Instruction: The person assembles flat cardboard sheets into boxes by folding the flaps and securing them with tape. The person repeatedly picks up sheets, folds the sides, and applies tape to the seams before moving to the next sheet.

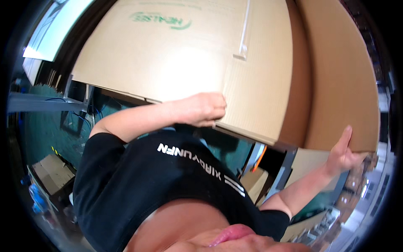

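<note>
A large tan cardboard box (260, 96) with green print and a clear strip (243, 38) spreads across the upper part of the head view. At its near edge, my left hand (205, 108) rests with fingers curled closed against the cardboard. Whatever may be inside those fingers is hidden. Over on the right, a brown flap (340, 84) of the box stands out past a darker fold. My right hand (344, 153) grips the flap's near right corner, thumb on the upper face and the other fingers behind it.
A metal frame (46, 103) with blue cables stands at the left. An open carton (52, 172) is on the lower left, above the green floor (40, 132). More cardboard (254, 185) leans under the box's near edge. Several blurred items lie beyond my right arm.
</note>
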A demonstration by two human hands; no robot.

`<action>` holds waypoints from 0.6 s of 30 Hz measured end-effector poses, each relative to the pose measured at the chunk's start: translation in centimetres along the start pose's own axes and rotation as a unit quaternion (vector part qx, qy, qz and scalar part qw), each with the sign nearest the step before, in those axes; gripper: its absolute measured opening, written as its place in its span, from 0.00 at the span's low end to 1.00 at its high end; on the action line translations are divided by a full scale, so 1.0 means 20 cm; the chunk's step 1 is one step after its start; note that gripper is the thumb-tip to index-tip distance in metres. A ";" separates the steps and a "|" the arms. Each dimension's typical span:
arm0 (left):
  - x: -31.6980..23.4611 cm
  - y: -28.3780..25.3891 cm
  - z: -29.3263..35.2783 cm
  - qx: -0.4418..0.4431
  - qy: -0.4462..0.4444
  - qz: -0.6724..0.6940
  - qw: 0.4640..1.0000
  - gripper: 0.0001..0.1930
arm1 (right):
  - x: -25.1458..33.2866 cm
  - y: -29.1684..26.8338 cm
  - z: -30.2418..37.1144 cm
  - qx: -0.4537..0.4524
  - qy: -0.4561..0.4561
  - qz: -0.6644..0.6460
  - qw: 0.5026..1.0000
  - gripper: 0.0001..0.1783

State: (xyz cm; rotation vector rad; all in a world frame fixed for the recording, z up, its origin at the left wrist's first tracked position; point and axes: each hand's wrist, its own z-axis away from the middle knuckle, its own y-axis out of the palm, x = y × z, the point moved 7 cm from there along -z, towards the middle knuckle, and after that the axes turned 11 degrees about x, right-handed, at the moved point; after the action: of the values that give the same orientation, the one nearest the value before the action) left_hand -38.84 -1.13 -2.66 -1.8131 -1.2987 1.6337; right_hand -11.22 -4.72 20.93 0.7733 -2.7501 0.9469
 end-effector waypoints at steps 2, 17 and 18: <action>-0.01 0.00 0.07 -0.025 -0.012 -0.007 1.000 0.11 | 0.08 0.12 0.05 0.033 -0.051 0.159 0.985 0.14; -0.04 0.07 0.19 -0.105 0.046 -0.012 0.993 0.09 | 0.42 1.00 0.80 0.346 -0.215 -0.012 0.913 0.13; -0.04 0.08 0.20 -0.115 0.039 -0.012 0.992 0.09 | 0.41 0.99 0.81 0.355 -0.208 -0.017 0.911 0.13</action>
State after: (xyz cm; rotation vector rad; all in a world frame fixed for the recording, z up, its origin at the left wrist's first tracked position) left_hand -41.81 -3.65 -4.40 -1.9622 -1.5204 1.4333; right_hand -27.76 -4.73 -0.37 1.2364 -2.6673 2.0345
